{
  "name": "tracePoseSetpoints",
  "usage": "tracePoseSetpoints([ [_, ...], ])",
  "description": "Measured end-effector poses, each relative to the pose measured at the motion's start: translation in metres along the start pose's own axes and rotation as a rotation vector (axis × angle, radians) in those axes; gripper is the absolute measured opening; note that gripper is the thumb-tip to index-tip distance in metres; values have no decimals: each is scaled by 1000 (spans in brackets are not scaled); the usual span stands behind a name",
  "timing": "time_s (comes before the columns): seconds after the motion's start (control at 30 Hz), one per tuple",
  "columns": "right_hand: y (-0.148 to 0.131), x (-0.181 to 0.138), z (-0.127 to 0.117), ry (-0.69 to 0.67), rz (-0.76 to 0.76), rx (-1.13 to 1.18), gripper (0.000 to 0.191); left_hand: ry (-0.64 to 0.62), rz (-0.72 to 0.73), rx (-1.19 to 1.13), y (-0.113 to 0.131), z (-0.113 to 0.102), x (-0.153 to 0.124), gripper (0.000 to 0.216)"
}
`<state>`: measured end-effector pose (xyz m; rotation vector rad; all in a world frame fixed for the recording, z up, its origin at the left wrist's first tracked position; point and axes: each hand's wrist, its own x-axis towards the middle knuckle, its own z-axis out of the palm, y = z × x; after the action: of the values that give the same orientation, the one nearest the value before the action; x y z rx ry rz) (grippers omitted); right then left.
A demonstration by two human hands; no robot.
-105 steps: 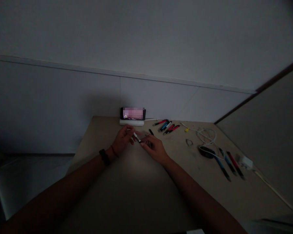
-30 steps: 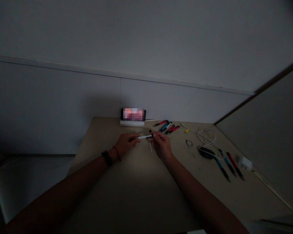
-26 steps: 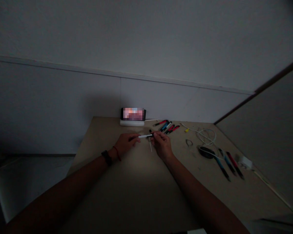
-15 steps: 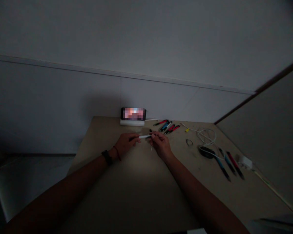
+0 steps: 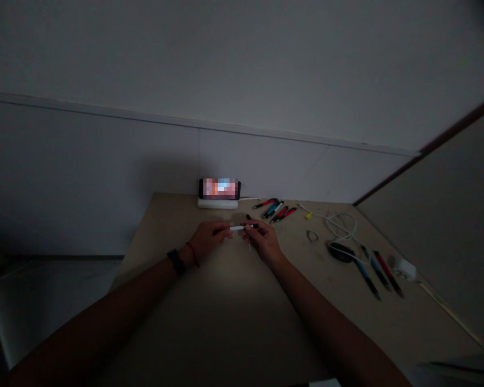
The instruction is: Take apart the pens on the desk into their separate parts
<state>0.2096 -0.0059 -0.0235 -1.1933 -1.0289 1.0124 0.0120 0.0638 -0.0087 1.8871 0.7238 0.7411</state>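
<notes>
A slim pen with a white barrel and black parts lies level between my two hands over the table. My left hand pinches its left end, a dark bracelet and a red cord around that wrist. On the right end, where the black part shows, the fingers of my right hand are closed. A thin pale stick shows just below those fingers; whether it is held or lies on the table I cannot tell. Beyond my right fingers sits a small black piece, partly hidden.
A lit phone leans over a white block at the table's back edge. Several red and blue pens lie right of it. Farther right are a coiled white cable, a black round object, more pens and a white plug.
My right fingers have shifted slightly along the pen, and more of its black end shows above them. The left hand stays almost where it was.
</notes>
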Motion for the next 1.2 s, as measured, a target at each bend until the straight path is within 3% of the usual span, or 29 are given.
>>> tracePoseSetpoints([
  [0.53, -2, 0, 2, 37, 6, 70, 30, 30, -23, -45, -4, 3, 2, 28],
  [0.8, -9, -1, 5, 152, 39, 128, 31, 79, 7, -94, -7, 3, 2, 28],
  [1.2, -6, 0, 4, 163, 63, 124, 32, 91, -3, -157, -7, 5, 2, 20],
])
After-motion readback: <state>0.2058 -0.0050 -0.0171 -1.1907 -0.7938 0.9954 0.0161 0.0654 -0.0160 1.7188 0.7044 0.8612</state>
